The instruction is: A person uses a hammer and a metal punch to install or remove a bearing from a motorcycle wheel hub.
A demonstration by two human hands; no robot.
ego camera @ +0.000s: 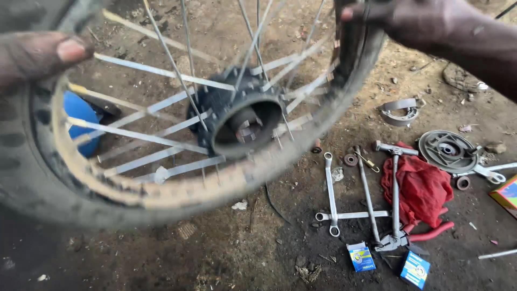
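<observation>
Rubber gives the surest hold, so the left hand (pixel 37 56) and right hand (pixel 425 24), fingers clenched on opposite sides of the tyre (pixel 21 178), should probably keep the spoked wheel (pixel 245 121) level above the dirt floor (pixel 242 253).

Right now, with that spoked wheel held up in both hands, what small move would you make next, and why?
Probably lower the wheel to the ground on the bare dirt at the left. Both hands, left hand and right hand, grip its tyre, the picture is blurred, and wrenches, a red rag and pliers lie under its right side.
</observation>
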